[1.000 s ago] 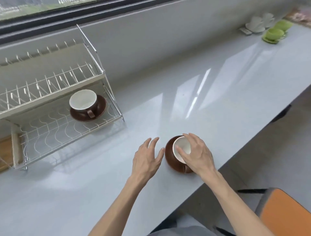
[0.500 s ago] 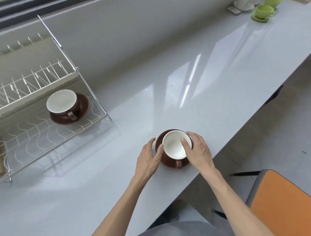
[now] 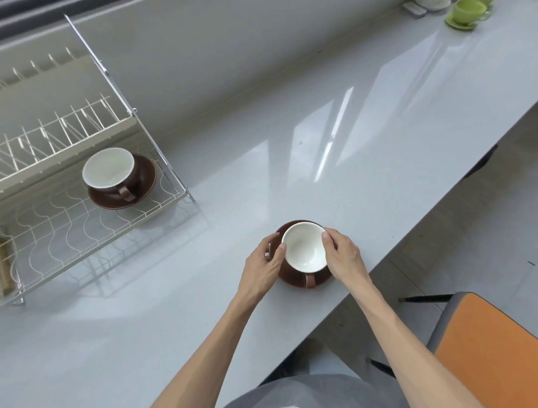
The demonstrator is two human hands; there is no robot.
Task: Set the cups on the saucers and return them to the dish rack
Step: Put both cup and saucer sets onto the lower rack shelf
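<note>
A brown cup with a white inside point(image 3: 304, 249) stands upright on a brown saucer point(image 3: 297, 279) near the counter's front edge, handle toward me. My left hand point(image 3: 263, 268) grips the saucer's left rim, thumb against the cup. On the other side my right hand point(image 3: 343, 259) holds the saucer's right rim, thumb on the cup's lip. A second brown cup point(image 3: 109, 171) sits on its saucer point(image 3: 125, 199) on the lower shelf of the wire dish rack point(image 3: 72, 233) at the left.
A green cup on a green saucer point(image 3: 465, 13) and white crockery point(image 3: 431, 3) stand at the far right of the grey counter point(image 3: 291, 145). The counter edge runs diagonally just right of my hands. An orange chair point(image 3: 489, 349) is below it.
Both hands have closed in on the cup and saucer, the left one going from flat on the counter to the saucer's rim. My view has tilted down and shifted.
</note>
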